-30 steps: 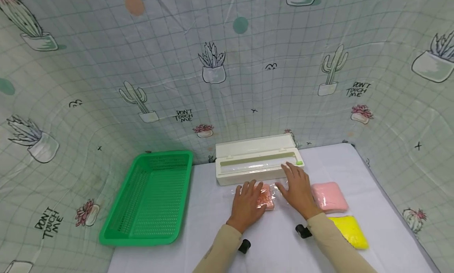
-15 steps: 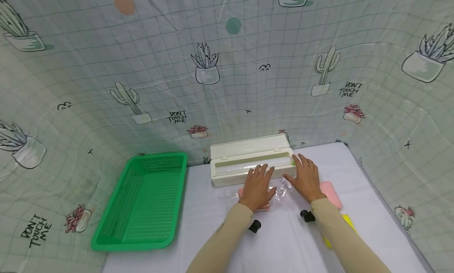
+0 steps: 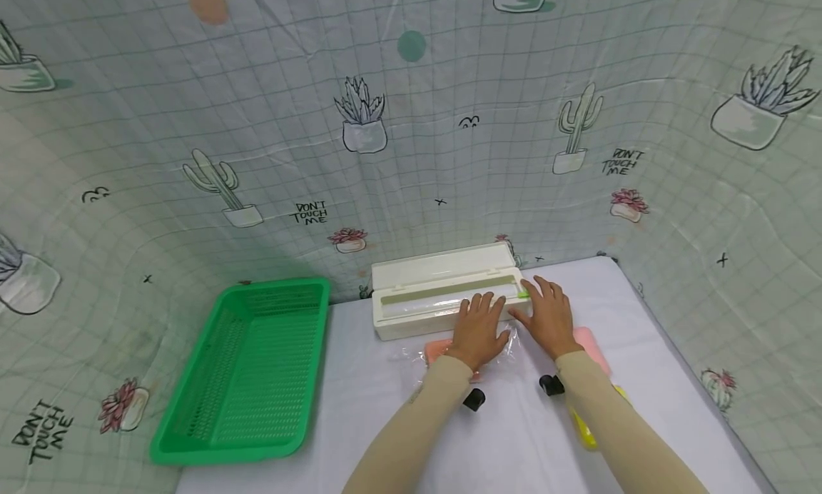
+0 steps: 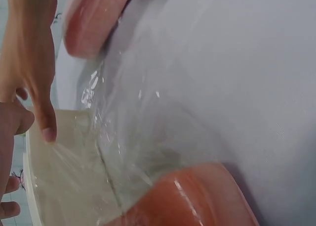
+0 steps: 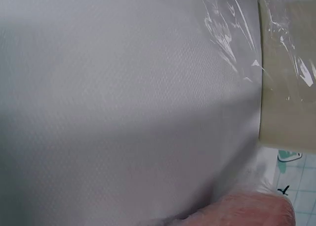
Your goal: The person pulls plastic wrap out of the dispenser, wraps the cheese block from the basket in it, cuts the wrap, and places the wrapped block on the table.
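A white cling film dispenser stands with its lid up and a roll inside; a green slider shows at its right end. My left hand lies at its front edge, fingers spread and fairly straight. My right hand is at the right end, fingertips by the slider. In the left wrist view, the right thumb is at the film over the box front. Clear film stretches from the box over an orange-pink block, which my left hand and sleeve partly hide in the head view.
A green plastic basket stands on the left of the white table. Right of my right forearm are a pink block and a yellow block, both partly hidden. A printed cloth hangs behind the box.
My left hand has moved forward and right, off the orange-pink block to the box front. My right hand has shifted to the box's right end. The head view has turned slightly right.
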`<state>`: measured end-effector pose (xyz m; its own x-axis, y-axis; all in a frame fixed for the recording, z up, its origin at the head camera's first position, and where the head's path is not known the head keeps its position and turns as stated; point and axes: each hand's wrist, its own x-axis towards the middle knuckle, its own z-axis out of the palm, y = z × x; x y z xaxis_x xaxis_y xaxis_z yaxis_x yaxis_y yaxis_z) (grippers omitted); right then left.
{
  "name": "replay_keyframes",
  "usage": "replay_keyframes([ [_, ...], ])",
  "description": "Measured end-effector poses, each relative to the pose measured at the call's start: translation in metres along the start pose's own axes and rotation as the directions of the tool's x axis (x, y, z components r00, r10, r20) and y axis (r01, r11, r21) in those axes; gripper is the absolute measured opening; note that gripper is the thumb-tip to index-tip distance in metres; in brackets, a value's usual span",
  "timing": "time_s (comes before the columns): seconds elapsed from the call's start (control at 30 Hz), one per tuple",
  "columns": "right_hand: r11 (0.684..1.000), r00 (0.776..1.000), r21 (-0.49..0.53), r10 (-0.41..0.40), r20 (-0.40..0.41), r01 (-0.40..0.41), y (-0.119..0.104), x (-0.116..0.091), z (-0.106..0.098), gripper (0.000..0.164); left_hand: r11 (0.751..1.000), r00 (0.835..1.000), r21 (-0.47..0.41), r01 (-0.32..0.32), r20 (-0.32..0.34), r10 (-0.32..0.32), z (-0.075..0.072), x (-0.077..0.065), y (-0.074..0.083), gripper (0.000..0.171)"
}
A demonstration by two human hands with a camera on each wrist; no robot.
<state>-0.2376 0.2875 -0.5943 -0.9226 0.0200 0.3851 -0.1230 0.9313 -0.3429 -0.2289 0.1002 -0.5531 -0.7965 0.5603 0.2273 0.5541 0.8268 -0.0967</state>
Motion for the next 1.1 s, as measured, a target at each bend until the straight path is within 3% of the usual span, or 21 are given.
replay_keyframes([
  [0.27,1.0,1.0,-0.006,-0.009,-0.01,0.009,0.01,0.0,0.004,0.066,1.0,1.0,-0.012,0.014,0.008,-0.014,0.002,0.017,0.014,0.062],
  [0.53,1.0,1.0,0.002,0.02,-0.011,-0.02,0.014,-0.002,0.006,0.065,1.0,0.999,-0.006,0.018,-0.034,-0.018,0.003,0.031,0.018,0.051],
  [0.77,1.0,1.0,-0.013,-0.003,-0.024,0.003,0.011,-0.002,0.008,0.063,1.0,0.999,-0.016,0.022,0.035,-0.021,0.006,0.039,0.022,0.047],
  [0.93,1.0,0.998,-0.017,-0.014,-0.062,0.013,0.011,-0.003,0.006,0.062,1.0,0.999,0.022,0.002,0.037,-0.003,0.009,0.047,0.026,0.041],
  [1.1,1.0,0.999,-0.02,0.003,-0.035,-0.004,0.01,-0.002,0.007,0.057,0.998,1.0,0.065,0.011,0.011,-0.011,0.011,0.056,0.027,0.031],
])
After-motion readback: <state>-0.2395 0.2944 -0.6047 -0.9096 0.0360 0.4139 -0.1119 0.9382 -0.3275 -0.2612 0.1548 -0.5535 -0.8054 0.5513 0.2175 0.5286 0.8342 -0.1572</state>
